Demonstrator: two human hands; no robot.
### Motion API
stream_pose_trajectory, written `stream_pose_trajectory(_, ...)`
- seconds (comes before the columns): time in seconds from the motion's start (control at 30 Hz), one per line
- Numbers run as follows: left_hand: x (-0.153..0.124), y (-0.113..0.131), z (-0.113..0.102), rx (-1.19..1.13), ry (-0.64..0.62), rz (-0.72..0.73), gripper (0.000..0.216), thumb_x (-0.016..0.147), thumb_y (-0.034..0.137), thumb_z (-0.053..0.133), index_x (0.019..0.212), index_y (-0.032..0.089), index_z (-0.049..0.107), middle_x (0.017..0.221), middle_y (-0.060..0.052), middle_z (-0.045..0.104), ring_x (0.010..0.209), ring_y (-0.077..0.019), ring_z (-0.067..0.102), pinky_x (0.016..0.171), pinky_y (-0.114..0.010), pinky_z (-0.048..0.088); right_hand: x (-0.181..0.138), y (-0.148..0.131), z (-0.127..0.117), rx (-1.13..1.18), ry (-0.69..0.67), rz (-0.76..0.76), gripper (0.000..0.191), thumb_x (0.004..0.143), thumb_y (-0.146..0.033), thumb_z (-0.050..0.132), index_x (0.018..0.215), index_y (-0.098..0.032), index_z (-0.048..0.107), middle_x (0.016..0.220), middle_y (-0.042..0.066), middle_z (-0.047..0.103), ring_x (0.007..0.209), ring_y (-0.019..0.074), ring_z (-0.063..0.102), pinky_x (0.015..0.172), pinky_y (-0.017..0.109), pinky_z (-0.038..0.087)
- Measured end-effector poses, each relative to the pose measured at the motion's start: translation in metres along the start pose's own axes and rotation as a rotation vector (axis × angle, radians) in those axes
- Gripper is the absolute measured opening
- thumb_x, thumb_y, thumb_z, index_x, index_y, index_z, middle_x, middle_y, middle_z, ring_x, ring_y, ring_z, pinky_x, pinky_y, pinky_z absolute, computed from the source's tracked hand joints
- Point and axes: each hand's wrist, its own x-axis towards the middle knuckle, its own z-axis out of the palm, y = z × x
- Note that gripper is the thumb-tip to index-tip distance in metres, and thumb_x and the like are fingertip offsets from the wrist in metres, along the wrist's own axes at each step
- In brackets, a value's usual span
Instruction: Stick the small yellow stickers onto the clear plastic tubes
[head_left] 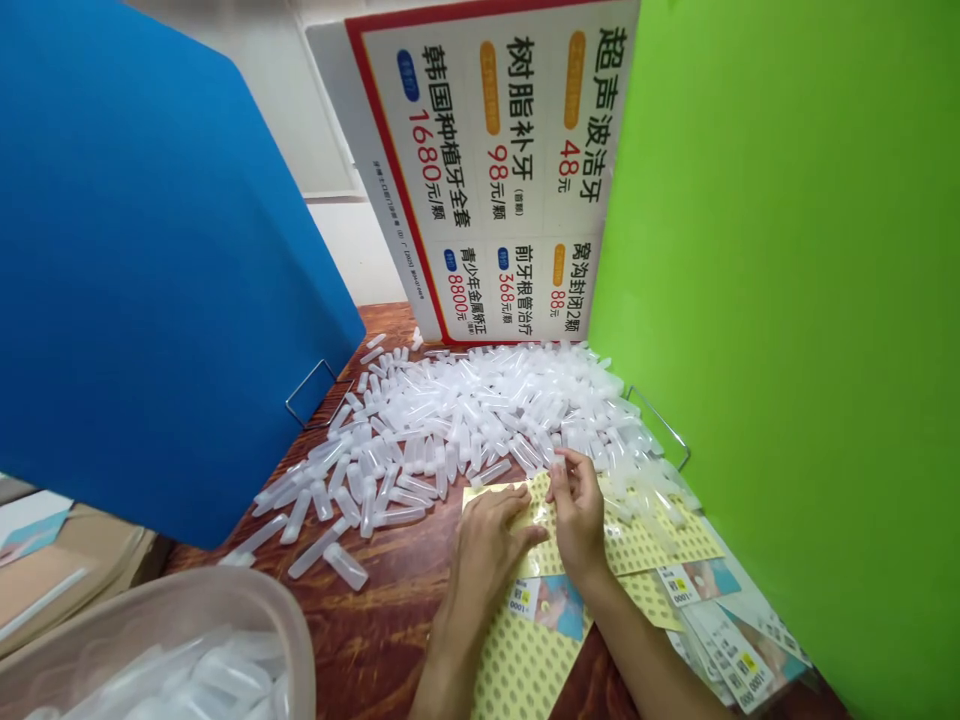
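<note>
My left hand (489, 540) lies palm down on a yellow dotted sticker sheet (637, 545), its fingers pressed flat on the paper. My right hand (576, 505) is just to its right, fingers curled in a pinch over the same sheet near its far edge; what it pinches is too small to make out. Right behind both hands spreads a big pile of small translucent plastic tubes (465, 420) on the wooden table (382, 620).
A blue divider (150, 260) stands at left, a green one (787, 330) at right, a printed sign (495, 170) at the back. More sticker sheets and packets (720, 630) lie at front right. A plastic tub (172, 640) of tubes sits at front left.
</note>
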Motion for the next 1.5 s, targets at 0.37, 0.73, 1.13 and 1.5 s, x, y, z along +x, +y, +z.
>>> stream_pose_trajectory(0.37,0.002,-0.004,0.009,-0.225,0.185,-0.018,0.015,0.087,0.017,0.065,0.093,0.022,0.079,0.096,-0.006,0.078,0.09,-0.0243,0.072,0.081,-0.039,0.057,-0.001,0.001,0.001,-0.134,0.172,-0.053,0.037,0.094,-0.052,0.05,0.112,-0.02,0.055,0.09,0.006,0.062,0.074,0.0227,0.059,0.067,0.034,0.047)
stream_pose_trajectory(0.73,-0.001,0.001,-0.002,-0.397,0.42,0.009,0.017,0.091,0.028,0.066,0.102,0.02,0.077,0.106,-0.008,0.076,0.1,-0.0226,0.071,0.09,-0.039,0.06,-0.002,-0.015,-0.003,0.094,-0.289,-0.04,0.033,0.089,-0.049,0.062,0.101,-0.02,0.073,0.101,0.01,0.072,0.098,0.0291,0.066,0.076,0.035,0.054)
stream_pose_trajectory(1.13,0.0,-0.001,0.003,-0.285,0.328,0.113,0.023,0.095,0.029,0.06,0.115,0.023,0.069,0.119,-0.009,0.073,0.111,-0.0246,0.069,0.096,-0.041,0.057,0.003,-0.004,-0.005,0.423,-0.287,0.221,0.036,0.075,-0.046,0.078,0.097,-0.019,0.068,0.085,0.005,0.073,0.072,0.0237,0.068,0.065,0.035,0.056)
stream_pose_trajectory(1.5,-0.002,-0.003,-0.002,-0.189,0.362,0.127,0.018,0.093,0.027,0.063,0.109,0.022,0.071,0.111,-0.008,0.076,0.104,-0.0248,0.071,0.091,-0.041,0.059,0.003,0.0,-0.006,0.38,-0.365,0.174,0.032,0.08,-0.044,0.076,0.099,-0.021,0.065,0.084,0.004,0.073,0.071,0.023,0.07,0.066,0.035,0.057)
